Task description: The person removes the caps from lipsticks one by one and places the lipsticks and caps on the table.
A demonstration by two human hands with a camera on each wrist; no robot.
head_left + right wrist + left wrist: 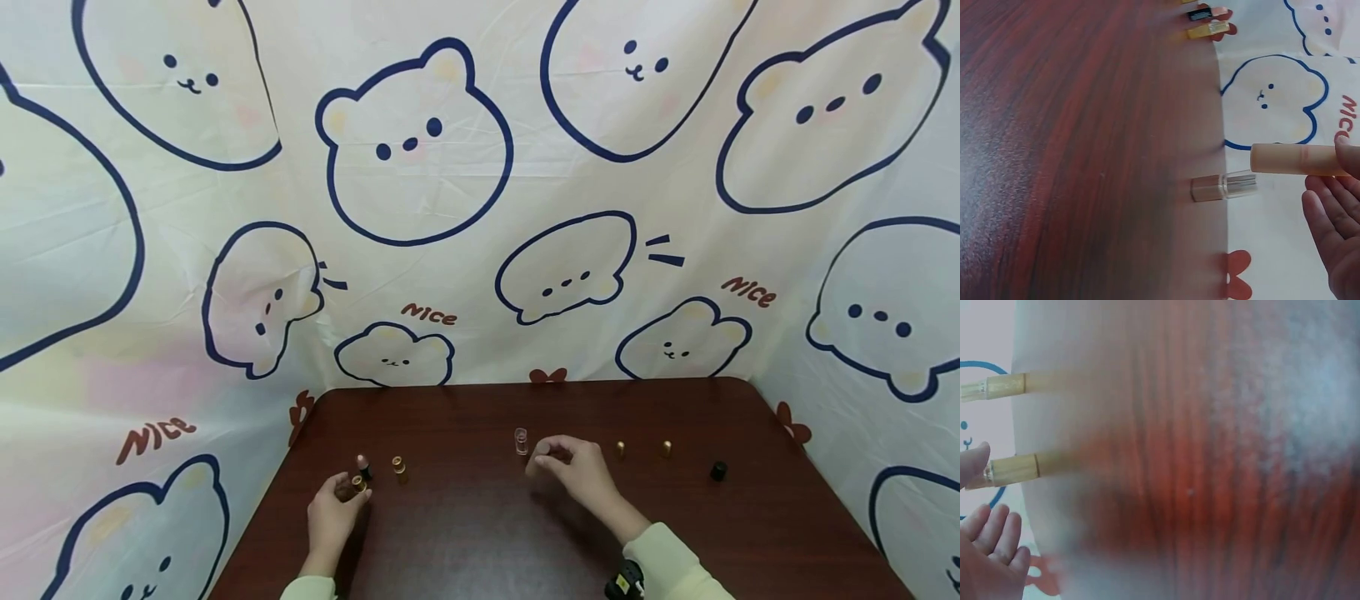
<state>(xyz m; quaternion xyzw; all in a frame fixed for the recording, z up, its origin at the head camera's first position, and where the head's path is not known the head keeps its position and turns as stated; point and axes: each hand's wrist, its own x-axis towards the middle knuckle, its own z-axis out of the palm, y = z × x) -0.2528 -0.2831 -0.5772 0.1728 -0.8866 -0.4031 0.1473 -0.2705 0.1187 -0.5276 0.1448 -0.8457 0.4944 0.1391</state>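
Note:
My left hand (pixel 333 510) is at the left of the table, its thumb and a finger pinching a gold lipstick tube (pixel 1016 469) near its top. Just beyond it stands an uncapped black lipstick (pixel 363 467) with a pink tip. A second gold lipstick tube (pixel 399 467) is upright to the right of these. Near the middle, my right hand (pixel 577 473) holds a smooth peach-coloured tube (pixel 1282 159) between thumb and fingers, level in the right wrist view. Close by stands a small clear-topped tube (pixel 1222 186), beyond the right hand's fingertips.
Two small gold caps (pixel 621 449) stand apart on the table right of my right hand. Farther right is a black cap (pixel 718 471). The dark wood table (pixel 465 533) meets a cloth backdrop (pixel 420 192) printed with bears at its back and sides.

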